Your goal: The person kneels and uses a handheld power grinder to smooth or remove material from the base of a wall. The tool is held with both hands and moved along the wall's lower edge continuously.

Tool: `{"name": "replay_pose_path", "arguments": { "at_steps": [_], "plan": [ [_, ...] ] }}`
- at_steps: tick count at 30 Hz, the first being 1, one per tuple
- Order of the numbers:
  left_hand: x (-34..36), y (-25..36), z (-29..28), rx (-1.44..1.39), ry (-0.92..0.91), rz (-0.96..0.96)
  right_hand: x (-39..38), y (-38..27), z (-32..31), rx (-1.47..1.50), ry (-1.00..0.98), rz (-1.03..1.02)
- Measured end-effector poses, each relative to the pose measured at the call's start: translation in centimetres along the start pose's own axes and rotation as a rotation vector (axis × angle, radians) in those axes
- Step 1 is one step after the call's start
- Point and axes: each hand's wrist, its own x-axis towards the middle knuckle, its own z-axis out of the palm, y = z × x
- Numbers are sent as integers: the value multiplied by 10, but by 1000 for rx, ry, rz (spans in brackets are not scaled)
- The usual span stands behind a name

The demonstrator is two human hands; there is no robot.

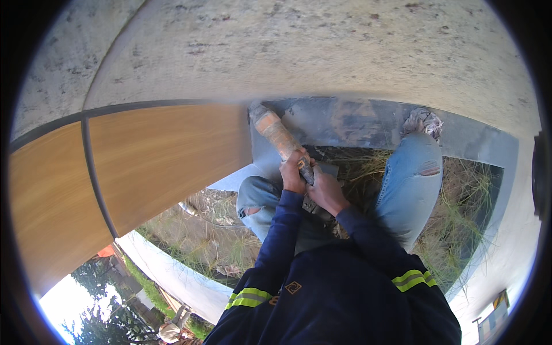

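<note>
Against a stained pale wall, two hands grip a wrapped tool above weedy ground

Across the whole upper part of the view runs the pale wall [299,52], blotched with dark specks and crossed by a dark seam at the left. Below it, at the left, stand smooth wood-toned panels [167,161], framed and divided by dark strips. Where they end, a grey ledge [313,123] stretches to the right, its face smeared with brownish and lighter patches.

The cylindrical tool [275,131], wrapped in worn orange-brown covering, slants from the person's hands up to the corner between panels and ledge; whether its far end touches there cannot be told. The left hand [294,172] is curled around the tool's dark rear part, and the right hand [326,190] is closed about its back end, just beside the left.

A crumpled grey wad [424,122] lies on the ledge, just beyond the right knee of the torn blue jeans [409,184]. Between and around the legs, the brown ground [221,250] carries dry litter and thin grass, bounded at lower left by a low white wall [178,276] and at right by grey edging. Past the panels, at lower left, trees [95,319] stand against bright sky
</note>
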Motion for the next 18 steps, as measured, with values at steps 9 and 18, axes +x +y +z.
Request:
{"name": "replay_pose_path", "arguments": {
  "at_steps": [9, 18],
  "plan": [
    [12, -5, -7, -27, -22, -12, -1, -10, -7, 44, 30, 12],
    [4, 3, -3, -112, 48, -21, 2, -15, -9, 4, -14, 19]
  ]
}}
